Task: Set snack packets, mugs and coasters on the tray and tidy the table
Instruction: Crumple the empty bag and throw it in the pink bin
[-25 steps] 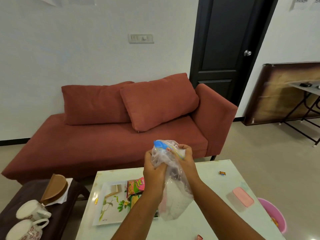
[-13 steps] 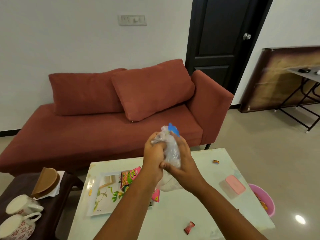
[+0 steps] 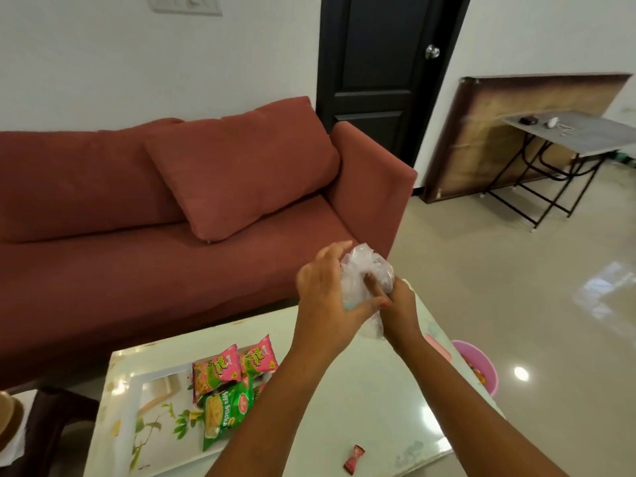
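Note:
Above the far right part of the white table (image 3: pixel 371 401), both my hands crumple a clear plastic bag (image 3: pixel 366 273) into a ball. My left hand (image 3: pixel 327 287) presses against its left side with fingers spread. My right hand (image 3: pixel 395 304) grips it from below, one finger poking into the plastic. A white tray (image 3: pixel 155 425) with a leaf print lies on the table's left half. On it rest two pink snack packets (image 3: pixel 234 364) and a green snack packet (image 3: pixel 225 411).
A red candy wrapper (image 3: pixel 353 464) lies near the table's front edge. A pink lidded box (image 3: pixel 442 349) sits at the table's right edge, partly behind my right arm, with a pink bin (image 3: pixel 478 370) on the floor beside it. A red sofa (image 3: pixel 172 218) stands behind the table.
The bag has been squeezed from a long hanging shape into a small ball. My hands and the view have shifted right; the blue part of the bag no longer shows.

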Motion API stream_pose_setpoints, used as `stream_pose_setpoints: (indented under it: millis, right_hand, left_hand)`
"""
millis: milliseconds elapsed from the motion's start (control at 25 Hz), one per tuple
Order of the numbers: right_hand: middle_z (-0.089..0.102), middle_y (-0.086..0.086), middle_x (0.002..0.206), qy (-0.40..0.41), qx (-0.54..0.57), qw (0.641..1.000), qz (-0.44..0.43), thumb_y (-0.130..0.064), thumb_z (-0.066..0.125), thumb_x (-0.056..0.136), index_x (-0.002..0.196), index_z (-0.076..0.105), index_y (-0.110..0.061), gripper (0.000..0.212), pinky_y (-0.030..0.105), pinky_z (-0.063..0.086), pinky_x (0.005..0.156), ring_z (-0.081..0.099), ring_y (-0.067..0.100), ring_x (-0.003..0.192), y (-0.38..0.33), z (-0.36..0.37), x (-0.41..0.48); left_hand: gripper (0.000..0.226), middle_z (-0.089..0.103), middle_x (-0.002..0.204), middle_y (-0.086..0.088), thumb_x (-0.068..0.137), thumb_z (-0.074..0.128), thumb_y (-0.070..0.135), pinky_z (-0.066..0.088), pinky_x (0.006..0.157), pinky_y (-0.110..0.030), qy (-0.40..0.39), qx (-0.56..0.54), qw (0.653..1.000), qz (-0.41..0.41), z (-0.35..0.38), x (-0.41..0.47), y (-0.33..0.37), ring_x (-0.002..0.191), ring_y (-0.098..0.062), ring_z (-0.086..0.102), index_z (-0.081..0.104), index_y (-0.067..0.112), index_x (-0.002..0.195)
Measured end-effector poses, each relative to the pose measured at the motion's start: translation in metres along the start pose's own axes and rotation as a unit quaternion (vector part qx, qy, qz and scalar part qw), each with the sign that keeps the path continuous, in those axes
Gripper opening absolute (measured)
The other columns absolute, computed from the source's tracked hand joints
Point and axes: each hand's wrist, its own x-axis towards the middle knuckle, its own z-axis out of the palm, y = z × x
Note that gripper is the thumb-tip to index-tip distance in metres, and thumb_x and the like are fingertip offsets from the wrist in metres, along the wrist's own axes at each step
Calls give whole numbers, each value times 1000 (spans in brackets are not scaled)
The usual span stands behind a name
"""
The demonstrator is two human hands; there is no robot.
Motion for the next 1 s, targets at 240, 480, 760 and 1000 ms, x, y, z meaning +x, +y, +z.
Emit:
stream_pose_setpoints:
  millis: [240,480,760,1000]
  right_hand:
    - [68,4,89,2,67,990,127,-38,58,88,100,62,-13,28,23,53,61,69,21,84,10,-48,10]
    - [71,-15,81,-27,73,979,188,-35,58,89,89,56,-32,4,12,50,50,69,2,73,33,-106,13]
    - [36,-12,134,-9,-104,992,72,-41,65,83,132,36,-37,57,26,44,93,41,10,119,92,-191,42]
    - [42,-5,132,-122,-103,974,160,-61,64,72,128,34,-52,64,23,57,74,53,16,107,143,-283,82]
  left_hand:
    - [95,33,137,35,54,73,57,50,98,-32,-173,-210,960,-67,76,0,0,130,-10,38,9,76,121]
    - [51,53,123,21,84,62,44,55,84,-20,-157,-233,949,-144,138,9,-1,113,-15,56,41,46,129]
    - [2,68,87,3,89,60,20,55,57,-18,-157,-175,934,-268,238,46,21,70,-14,67,59,21,90]
    - [20,64,96,-5,91,51,19,53,51,-20,-218,-218,855,-417,362,73,41,83,-19,65,58,15,109]
